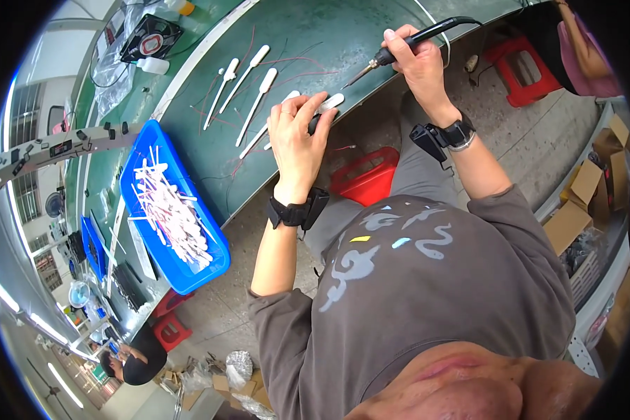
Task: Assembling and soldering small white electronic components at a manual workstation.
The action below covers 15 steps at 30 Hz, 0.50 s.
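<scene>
My right hand (413, 59) grips a black soldering iron (420, 36), its metal tip pointing down-left toward the green bench (308, 42). My left hand (297, 136) rests at the bench's near edge, fingers curled over a white paddle-shaped strip (327, 105) with thin red wires. Three more white paddle strips (248, 80) lie just beyond it on the mat. Both wrists wear black bands.
A blue tray (136, 210) full of white strips with red wires sits to my left. A small black fan (150, 38) and a white bottle (152, 66) stand farther back. Red stools (364, 175) are under the bench. Cardboard boxes (581, 196) stand at right. Another person (129, 360) works at lower left.
</scene>
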Available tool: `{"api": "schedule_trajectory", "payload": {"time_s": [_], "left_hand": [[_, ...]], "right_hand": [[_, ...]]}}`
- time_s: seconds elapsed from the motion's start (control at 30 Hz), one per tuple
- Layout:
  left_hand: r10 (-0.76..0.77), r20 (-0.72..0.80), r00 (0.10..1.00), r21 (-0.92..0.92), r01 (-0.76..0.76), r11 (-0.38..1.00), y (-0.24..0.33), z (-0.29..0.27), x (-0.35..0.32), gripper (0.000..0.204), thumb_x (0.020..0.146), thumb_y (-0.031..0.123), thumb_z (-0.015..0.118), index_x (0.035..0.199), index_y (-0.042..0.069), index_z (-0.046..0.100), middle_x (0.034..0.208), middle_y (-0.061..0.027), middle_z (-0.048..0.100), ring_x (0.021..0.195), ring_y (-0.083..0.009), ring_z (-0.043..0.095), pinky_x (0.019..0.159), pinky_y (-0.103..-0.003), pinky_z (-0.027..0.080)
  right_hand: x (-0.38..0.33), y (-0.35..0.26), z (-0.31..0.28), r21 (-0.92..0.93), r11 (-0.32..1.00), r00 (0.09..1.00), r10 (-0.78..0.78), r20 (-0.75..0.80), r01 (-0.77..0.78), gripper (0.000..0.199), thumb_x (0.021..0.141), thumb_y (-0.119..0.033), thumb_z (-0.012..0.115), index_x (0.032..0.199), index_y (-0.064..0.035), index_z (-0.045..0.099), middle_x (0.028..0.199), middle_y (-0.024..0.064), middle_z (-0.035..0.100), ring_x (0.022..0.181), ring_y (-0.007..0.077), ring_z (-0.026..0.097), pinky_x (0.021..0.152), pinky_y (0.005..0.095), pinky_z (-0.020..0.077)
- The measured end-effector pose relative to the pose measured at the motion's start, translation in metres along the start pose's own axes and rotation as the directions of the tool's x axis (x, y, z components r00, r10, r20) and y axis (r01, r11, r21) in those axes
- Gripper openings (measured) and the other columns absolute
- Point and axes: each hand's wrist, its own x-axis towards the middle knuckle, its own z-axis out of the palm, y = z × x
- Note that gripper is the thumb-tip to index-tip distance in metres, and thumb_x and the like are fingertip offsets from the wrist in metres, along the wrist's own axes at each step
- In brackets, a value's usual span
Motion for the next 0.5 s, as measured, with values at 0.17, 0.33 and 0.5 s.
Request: {"api": "schedule_trajectory", "payload": {"time_s": [0.17,0.33,0.5], "left_hand": [[0.018,-0.025,1.000,0.002,-0.018,1.000,-0.0031,0.0031,-0.0009,0.020,0.077,0.016,0.078,0.097,0.013,0.074,0.093,-0.0035,0.062,0.089,-0.0230,0.055,0.078,-0.036,0.042],[0.012,-0.031,0.999,-0.010,-0.013,1.000,-0.0029,0.0026,-0.0012,0.018,0.077,0.016,0.078,0.095,0.013,0.074,0.092,-0.0024,0.061,0.087,-0.0222,0.054,0.076,-0.035,0.041],[0.014,-0.035,0.999,-0.017,-0.015,1.000,-0.0025,0.0032,-0.0008,0.017,0.078,0.016,0.077,0.095,0.014,0.074,0.091,-0.0019,0.061,0.087,-0.0218,0.054,0.076,-0.035,0.040]], "right_hand": [[0.0004,0.0001,0.0013,-0.027,0.999,1.000,-0.024,-0.003,0.024,0.023,0.094,-0.024,0.064,0.077,-0.0090,0.060,0.065,-0.0088,0.048,0.056,-0.0007,0.039,0.048,0.0185,0.0292],[-0.0011,0.0012,0.0013,-0.046,0.998,0.999,-0.038,0.030,0.039,0.024,0.094,-0.024,0.064,0.077,-0.0088,0.060,0.064,-0.0088,0.047,0.055,-0.0005,0.038,0.048,0.0188,0.0291],[-0.0017,0.0000,0.0033,-0.072,0.995,0.997,-0.067,0.042,0.070,0.023,0.094,-0.023,0.064,0.077,-0.0085,0.060,0.063,-0.0091,0.046,0.054,-0.0005,0.037,0.049,0.0188,0.0283]]}}
